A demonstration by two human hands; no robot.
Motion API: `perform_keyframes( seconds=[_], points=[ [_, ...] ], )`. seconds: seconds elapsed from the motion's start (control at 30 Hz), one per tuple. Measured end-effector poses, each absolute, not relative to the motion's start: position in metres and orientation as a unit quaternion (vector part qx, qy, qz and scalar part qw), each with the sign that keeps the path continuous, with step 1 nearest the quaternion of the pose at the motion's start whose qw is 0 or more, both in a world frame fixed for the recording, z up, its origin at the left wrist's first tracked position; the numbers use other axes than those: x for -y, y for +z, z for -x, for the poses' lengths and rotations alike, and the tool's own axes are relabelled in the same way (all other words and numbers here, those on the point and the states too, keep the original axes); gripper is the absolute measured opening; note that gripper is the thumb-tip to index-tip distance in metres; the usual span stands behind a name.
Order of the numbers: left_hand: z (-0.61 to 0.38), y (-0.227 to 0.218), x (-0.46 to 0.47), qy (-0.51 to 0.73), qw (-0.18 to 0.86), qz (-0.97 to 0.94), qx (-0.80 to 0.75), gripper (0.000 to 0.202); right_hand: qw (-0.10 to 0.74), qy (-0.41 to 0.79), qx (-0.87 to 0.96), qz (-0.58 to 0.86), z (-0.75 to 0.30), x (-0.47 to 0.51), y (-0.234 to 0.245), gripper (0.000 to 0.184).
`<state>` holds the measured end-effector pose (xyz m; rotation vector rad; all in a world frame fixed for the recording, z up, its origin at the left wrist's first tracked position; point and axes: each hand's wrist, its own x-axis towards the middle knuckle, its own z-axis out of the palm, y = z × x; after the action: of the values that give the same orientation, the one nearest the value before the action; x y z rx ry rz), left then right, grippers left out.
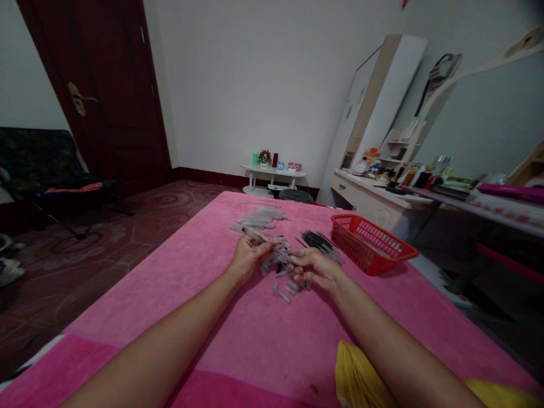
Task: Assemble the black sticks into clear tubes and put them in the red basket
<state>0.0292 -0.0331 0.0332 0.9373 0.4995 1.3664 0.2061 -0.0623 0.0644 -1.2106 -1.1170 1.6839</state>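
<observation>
My left hand is closed round a pen with a grey, see-through barrel; its dark end points up and to the left. My right hand is closed in a pinch near the pen's other end; what sits between those fingertips is too small to make out. Below and between the hands lie several short clear pen caps. Beyond my left hand is a pile of clear pen barrels. Past my right hand lies a heap of thin black pen parts that look like refills.
A red plastic basket with pale pieces inside stands at the right of the pink-covered table. Yellow cloth shows at the near edge. Further off are a dressing table, a small white stand and a folding chair.
</observation>
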Motion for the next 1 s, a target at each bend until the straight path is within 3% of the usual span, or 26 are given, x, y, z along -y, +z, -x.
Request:
perform_keyframes(
  seconds=[0.3,0.37,0.57,0.7,0.9,1.0],
  points=[
    [-0.039,0.021,0.027,0.63,0.647,-0.338,-0.265,0.041,0.445,0.35,0.644,0.515,-0.196,0.057,0.057,0.012],
    [-0.037,0.023,0.03,0.621,0.653,-0.351,-0.254,0.044,0.439,0.365,0.636,0.52,-0.195,0.058,0.055,0.015],
    [-0.033,0.029,0.036,0.593,0.65,-0.416,-0.229,0.044,0.389,0.559,0.534,0.501,-0.199,0.064,0.058,0.02],
    [-0.035,0.03,0.036,0.59,0.653,-0.417,-0.228,0.043,0.376,0.564,0.55,0.489,-0.197,0.067,0.063,0.024],
    [-0.032,0.032,0.027,0.593,0.583,-0.491,-0.26,0.04,0.441,0.401,0.627,0.502,-0.213,0.056,0.082,0.03],
    [-0.017,0.032,0.015,0.604,0.476,-0.55,-0.326,0.031,0.529,0.203,0.604,0.561,-0.253,0.048,0.098,0.033]
  ],
)
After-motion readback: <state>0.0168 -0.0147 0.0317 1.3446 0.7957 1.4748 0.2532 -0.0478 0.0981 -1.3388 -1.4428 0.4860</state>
